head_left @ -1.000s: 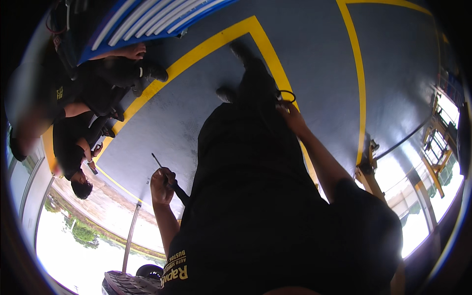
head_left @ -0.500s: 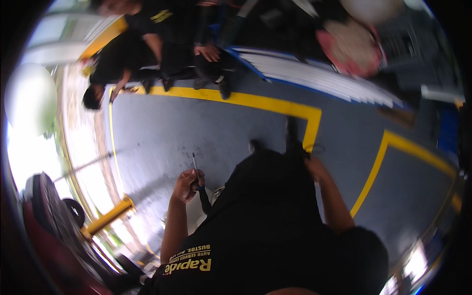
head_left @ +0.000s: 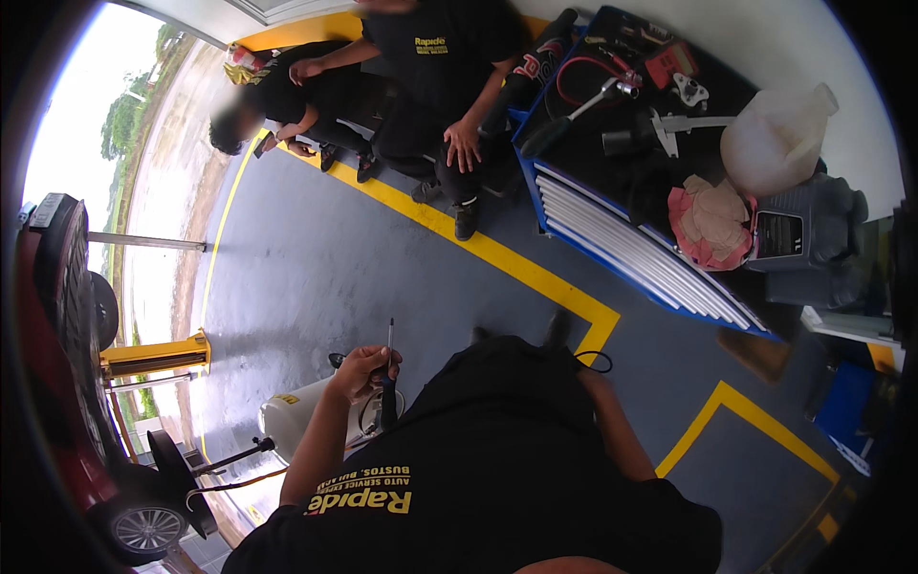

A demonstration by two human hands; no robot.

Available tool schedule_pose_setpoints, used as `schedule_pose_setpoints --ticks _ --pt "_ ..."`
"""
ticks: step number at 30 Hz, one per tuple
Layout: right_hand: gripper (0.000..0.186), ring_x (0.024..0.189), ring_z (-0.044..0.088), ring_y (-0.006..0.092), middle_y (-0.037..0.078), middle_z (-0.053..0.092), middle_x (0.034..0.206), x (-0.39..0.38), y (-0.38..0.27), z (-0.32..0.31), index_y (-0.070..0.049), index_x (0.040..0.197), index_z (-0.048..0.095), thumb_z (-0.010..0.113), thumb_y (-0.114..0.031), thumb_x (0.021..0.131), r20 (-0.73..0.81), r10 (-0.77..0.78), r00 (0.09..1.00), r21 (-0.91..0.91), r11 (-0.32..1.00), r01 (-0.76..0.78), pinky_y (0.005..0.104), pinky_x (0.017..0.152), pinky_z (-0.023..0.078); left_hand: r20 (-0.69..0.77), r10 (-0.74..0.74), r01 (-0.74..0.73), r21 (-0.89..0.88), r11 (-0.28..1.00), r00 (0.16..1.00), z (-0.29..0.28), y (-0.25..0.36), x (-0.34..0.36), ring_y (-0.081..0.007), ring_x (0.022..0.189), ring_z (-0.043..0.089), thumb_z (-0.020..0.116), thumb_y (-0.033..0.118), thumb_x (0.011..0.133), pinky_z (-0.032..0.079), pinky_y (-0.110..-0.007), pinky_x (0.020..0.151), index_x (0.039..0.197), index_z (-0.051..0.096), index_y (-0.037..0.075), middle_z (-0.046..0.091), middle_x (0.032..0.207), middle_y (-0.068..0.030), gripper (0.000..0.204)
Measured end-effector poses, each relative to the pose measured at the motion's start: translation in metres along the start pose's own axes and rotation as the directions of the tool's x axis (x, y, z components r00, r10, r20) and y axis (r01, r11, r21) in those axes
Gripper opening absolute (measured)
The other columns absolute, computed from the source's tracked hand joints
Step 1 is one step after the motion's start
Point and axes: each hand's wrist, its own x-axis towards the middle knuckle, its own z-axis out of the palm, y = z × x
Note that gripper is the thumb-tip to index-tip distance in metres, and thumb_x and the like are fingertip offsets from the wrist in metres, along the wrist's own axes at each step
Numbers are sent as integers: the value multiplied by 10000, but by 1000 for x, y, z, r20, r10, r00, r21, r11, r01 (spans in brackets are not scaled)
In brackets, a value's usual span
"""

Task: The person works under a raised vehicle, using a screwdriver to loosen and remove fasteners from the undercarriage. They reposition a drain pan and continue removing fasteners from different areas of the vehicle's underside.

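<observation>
My left hand (head_left: 361, 373) is closed around a screwdriver (head_left: 390, 335) in front of my left side. Its thin metal shaft points away from me, and the dark handle runs back below my fingers. At my right thigh hangs my right hand (head_left: 597, 387), its fingers largely hidden. A thin black loop (head_left: 601, 356), like a cord or ring, sticks out beyond that hand and appears held in it.
A blue tool cart (head_left: 660, 304) at far right carries a ratchet (head_left: 583, 110), a caliper (head_left: 688, 122), rags (head_left: 712, 225) and bottles. Two people sit at the far left. A white tank (head_left: 287, 416) stands beside my left arm, near a raised red car (head_left: 57, 383).
My view has shifted and sharpened, with more of the tool cart and white tank showing. My left hand still holds the screwdriver; the black loop stays at my right hand.
</observation>
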Motion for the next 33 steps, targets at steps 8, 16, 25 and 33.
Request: schedule_pose_setpoints --ticks 8,16,25,33 --pt "467 1156 585 292 165 631 1225 -44 -5 14 -13 1263 588 553 -366 960 -247 -194 949 471 832 293 355 968 445 50 18 -23 100 995 999 6 18 16 -58 530 372 491 249 1027 313 -202 475 993 623 2 614 723 -41 281" --pt "485 1211 509 207 118 527 1347 69 14 93 -16 1351 502 436 -370 1026 -134 -374 918 842 445 304 344 1012 413 140 -43 11 221 975 989 -3 33 29 -59 496 375 509 263 1013 304 -200 459 993 621 3 605 705 -36 284" --pt "399 1153 579 262 147 608 1248 46 21 105 -13 1222 593 428 -279 976 -1 -152 988 821 565 88 377 992 438 62 -8 0 128 992 998 -32 12 27 -56 461 410 555 301 993 327 -190 422 919 629 26 595 634 -51 293" --pt "488 1243 520 280 168 554 1333 28 39 85 -45 1338 512 482 -366 972 210 13 978 738 654 -167 360 1042 405 107 104 -142 468 872 989 94 61 64 -46 509 407 520 253 999 328 -195 492 961 629 12 632 720 -49 267"
